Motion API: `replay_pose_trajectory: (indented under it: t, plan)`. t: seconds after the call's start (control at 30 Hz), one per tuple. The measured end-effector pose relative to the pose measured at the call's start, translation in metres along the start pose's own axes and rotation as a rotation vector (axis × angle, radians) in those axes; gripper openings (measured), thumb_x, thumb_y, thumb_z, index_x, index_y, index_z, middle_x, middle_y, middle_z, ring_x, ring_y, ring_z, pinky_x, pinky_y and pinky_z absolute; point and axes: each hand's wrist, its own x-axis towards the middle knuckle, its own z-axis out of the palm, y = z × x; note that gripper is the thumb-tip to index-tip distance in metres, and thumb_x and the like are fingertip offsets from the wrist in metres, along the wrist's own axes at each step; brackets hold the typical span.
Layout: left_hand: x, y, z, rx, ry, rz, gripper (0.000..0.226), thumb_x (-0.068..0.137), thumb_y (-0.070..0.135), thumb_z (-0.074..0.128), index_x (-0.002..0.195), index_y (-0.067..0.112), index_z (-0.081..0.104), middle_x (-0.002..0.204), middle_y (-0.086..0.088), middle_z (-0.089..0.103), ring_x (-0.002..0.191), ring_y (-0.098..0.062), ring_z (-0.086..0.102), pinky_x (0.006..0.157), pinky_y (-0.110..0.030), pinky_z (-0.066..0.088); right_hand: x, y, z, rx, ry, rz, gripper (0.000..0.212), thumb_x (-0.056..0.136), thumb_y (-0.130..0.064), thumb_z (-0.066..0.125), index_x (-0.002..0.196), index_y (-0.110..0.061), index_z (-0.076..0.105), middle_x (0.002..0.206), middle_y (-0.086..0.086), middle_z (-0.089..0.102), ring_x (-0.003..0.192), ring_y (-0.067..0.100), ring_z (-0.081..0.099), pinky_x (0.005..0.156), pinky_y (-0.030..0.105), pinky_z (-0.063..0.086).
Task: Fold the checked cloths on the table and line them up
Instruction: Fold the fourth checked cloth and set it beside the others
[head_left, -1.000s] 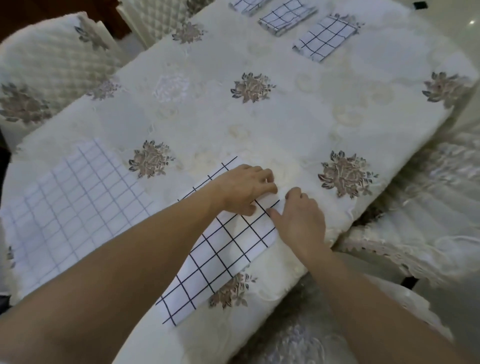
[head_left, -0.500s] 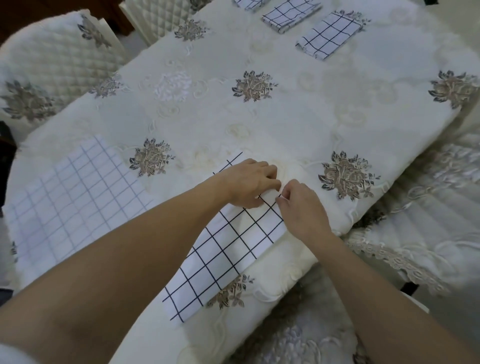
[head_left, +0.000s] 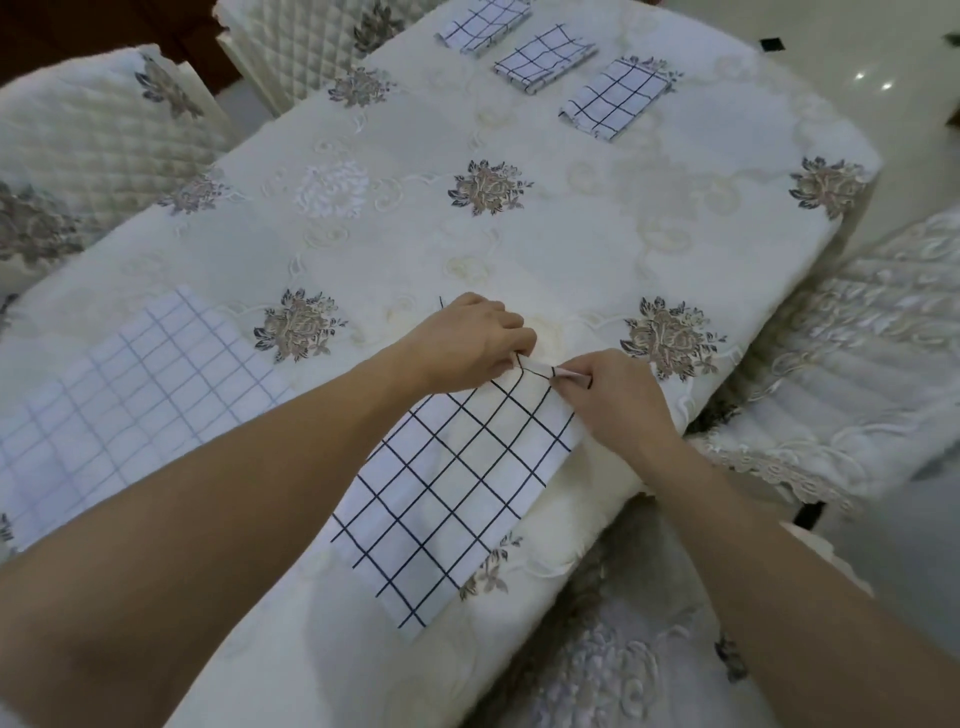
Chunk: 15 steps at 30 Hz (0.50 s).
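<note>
The far edge of the checked cloth (head_left: 457, 478) has lifted off the table (head_left: 571, 234) at its near side. The left hand (head_left: 467, 338) and right hand (head_left: 613, 400) now pinch it, seemingly starting a fold. Three folded cloths (head_left: 535, 60) lie opposite.

One wide-angle camera sits on the person's head, over the near edge of the table (head_left: 571, 234), and faces forward and steeply down. Both forearms enter from the bottom corners and meet just below the middle of the view. There the left hand (head_left: 467, 338) and right hand (head_left: 613, 400) lie close under the lens, at the cloth (head_left: 457, 483). The table runs slantwise away toward the top. Its far end, with the folded cloths (head_left: 543, 60), looks small near the upper edge. A chair (head_left: 93, 135) fills the left rim and another chair (head_left: 857, 338) the right, both bent by the lens. Floor (head_left: 857, 52) shows at top right.
</note>
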Motion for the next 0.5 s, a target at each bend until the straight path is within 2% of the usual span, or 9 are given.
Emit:
replay_pose_trajectory:
  t: [0.07, 0.17, 0.27, 0.3, 0.37, 0.5]
  plan:
    - [-0.015, -0.003, -0.013, 0.002, 0.029, 0.0, 0.016, 0.085, 0.013, 0.07, 0.1, 0.014, 0.064, 0.088, -0.003, 0.065, 0.081, -0.03, 0.061, 0.076, -0.043, 0.049, -0.014, -0.014, 0.0, -0.05, 0.066, -0.045, 0.024, 0.093, -0.032, 0.057, 0.082, -0.017, 0.073, 0.064, 0.005, 0.064, 0.067, 0.027, 0.061, 0.061, 0.04, 0.052]
    - [-0.044, 0.0, -0.032, 0.052, 0.175, -0.044, 0.026, 0.082, 0.012, 0.071, 0.107, 0.013, 0.065, 0.099, -0.007, 0.063, 0.089, -0.03, 0.06, 0.081, -0.046, 0.049, -0.034, -0.034, 0.003, -0.076, 0.15, -0.096, 0.023, 0.096, -0.033, 0.057, 0.097, -0.019, 0.076, 0.08, 0.006, 0.072, 0.079, 0.031, 0.065, 0.071, 0.044, 0.055]
    - [-0.083, 0.03, -0.026, 0.033, 0.342, -0.076, 0.029, 0.078, 0.006, 0.068, 0.107, 0.008, 0.066, 0.103, -0.011, 0.062, 0.092, -0.03, 0.057, 0.078, -0.044, 0.047, -0.047, -0.047, 0.008, -0.087, 0.167, -0.072, 0.022, 0.096, -0.03, 0.058, 0.108, -0.024, 0.076, 0.094, 0.006, 0.075, 0.084, 0.03, 0.066, 0.072, 0.039, 0.054]
    - [-0.096, 0.045, -0.015, 0.009, 0.336, -0.019, 0.03, 0.076, 0.005, 0.065, 0.106, 0.008, 0.067, 0.103, -0.011, 0.062, 0.091, -0.029, 0.057, 0.077, -0.042, 0.047, -0.05, -0.049, 0.01, -0.074, 0.173, -0.055, 0.023, 0.096, -0.029, 0.06, 0.112, -0.025, 0.075, 0.099, 0.004, 0.076, 0.085, 0.028, 0.067, 0.072, 0.035, 0.053]
    - [-0.119, 0.073, 0.015, -0.026, 0.225, 0.096, 0.031, 0.078, 0.009, 0.061, 0.109, 0.01, 0.065, 0.109, -0.009, 0.062, 0.096, -0.027, 0.057, 0.08, -0.041, 0.048, -0.054, -0.051, 0.012, -0.04, 0.18, -0.021, 0.024, 0.095, -0.03, 0.061, 0.116, -0.025, 0.074, 0.104, 0.003, 0.076, 0.087, 0.026, 0.067, 0.073, 0.031, 0.051]
    - [-0.143, 0.105, 0.062, -0.111, 0.009, 0.005, 0.037, 0.086, 0.024, 0.062, 0.122, 0.019, 0.057, 0.126, -0.004, 0.056, 0.111, -0.024, 0.056, 0.092, -0.039, 0.048, -0.063, -0.055, 0.013, -0.045, 0.181, -0.01, 0.027, 0.097, -0.029, 0.059, 0.12, -0.023, 0.072, 0.097, 0.007, 0.076, 0.088, 0.028, 0.068, 0.077, 0.03, 0.05]
